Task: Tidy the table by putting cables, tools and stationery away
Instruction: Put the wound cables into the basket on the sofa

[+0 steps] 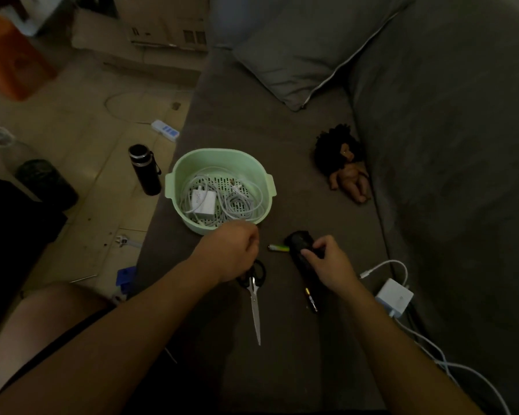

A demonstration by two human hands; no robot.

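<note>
Lower centre: our right hand (pixel 327 265) grips a black brass-tipped tool (pixel 298 245) on the grey sofa (pixel 252 115). Our left hand (pixel 231 250) curls over black-handled steel scissors (pixel 254 298), and we cannot tell whether it holds them. The white charger (pixel 203 202) has lettering we cannot read.

Dim light falls on a grey sofa (pixel 282 130) with a cushion (pixel 297 46), beside a beige tiled floor (pixel 81 121).
</note>
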